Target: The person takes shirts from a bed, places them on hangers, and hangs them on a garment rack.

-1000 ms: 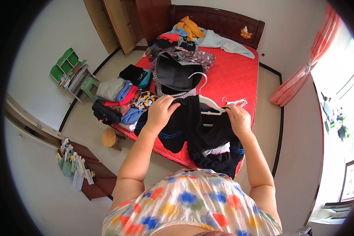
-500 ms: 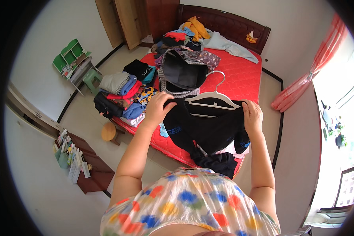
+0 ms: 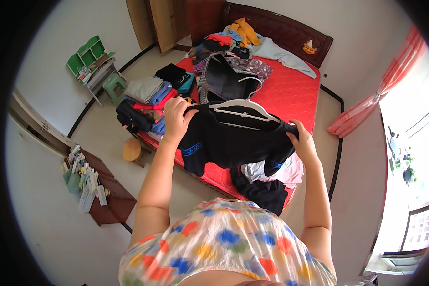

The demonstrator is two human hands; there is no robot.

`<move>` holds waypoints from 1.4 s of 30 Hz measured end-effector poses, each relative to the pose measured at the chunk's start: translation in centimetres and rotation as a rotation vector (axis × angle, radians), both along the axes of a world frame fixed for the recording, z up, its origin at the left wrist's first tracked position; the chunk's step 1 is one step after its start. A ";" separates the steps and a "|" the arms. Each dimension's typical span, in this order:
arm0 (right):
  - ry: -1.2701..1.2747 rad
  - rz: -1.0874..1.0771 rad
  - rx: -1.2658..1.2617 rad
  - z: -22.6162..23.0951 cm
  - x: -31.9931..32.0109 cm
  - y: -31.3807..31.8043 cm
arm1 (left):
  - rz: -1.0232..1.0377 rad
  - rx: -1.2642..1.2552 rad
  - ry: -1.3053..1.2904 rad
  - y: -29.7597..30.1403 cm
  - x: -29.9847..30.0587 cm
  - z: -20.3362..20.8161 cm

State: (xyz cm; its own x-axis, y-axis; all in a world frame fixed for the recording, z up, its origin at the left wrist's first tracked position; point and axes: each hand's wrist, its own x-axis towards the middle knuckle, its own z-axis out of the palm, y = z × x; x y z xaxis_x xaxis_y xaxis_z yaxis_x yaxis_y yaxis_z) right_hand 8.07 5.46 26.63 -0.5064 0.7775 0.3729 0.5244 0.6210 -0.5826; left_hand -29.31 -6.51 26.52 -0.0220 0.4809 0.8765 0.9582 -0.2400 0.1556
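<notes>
A black top (image 3: 229, 143) with blue patterned sleeve bands is spread between my hands above the bed. My left hand (image 3: 177, 119) is closed on its left shoulder, the thumb toward the neckline. My right hand (image 3: 302, 143) pinches the right shoulder, lower than the left one. Inside the neck opening sits a white clothes hanger (image 3: 243, 105), its hook pointing up and curving over. Beneath the top, white and pink clothes (image 3: 287, 172) and a crumpled black garment (image 3: 260, 194) lie at the bed's near corner.
The bed has a red mattress (image 3: 293, 95). Folded clothes (image 3: 145, 89) are stacked along its left side. An open dark bag (image 3: 221, 78) lies mid-bed, with heaped clothes (image 3: 219, 40) beyond. A wooden stool (image 3: 132, 150) stands left; a pink curtain (image 3: 362, 112) hangs right.
The black top and hanger have shifted left and now tilt down to the right. More of the white and pink clothes beneath shows. Both hands still hold the shoulders.
</notes>
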 end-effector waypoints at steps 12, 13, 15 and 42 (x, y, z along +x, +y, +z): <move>0.382 -0.268 -0.022 -2.4 -1.7 1.8 | 0.095 -0.042 0.124 -5.0 -3.9 0.5; 0.383 -0.261 -0.019 -2.0 -2.2 1.6 | 0.074 -0.040 0.115 -5.3 -4.0 0.6; 0.234 -0.112 0.161 -1.1 -3.0 0.9 | 0.057 -0.033 0.106 -5.5 -4.3 0.6; 0.105 0.042 -0.250 -8.6 -12.3 1.8 | -0.174 -0.613 -1.881 -3.4 -2.6 -26.4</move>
State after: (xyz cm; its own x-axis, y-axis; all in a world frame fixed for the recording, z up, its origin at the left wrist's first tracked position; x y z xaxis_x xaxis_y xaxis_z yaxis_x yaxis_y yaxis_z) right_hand -4.19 7.24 18.06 -0.5094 0.8309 0.2239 0.4299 0.4710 -0.7703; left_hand -31.87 -9.89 0.17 -0.4844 0.7537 -0.4442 -0.5052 0.1735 0.8454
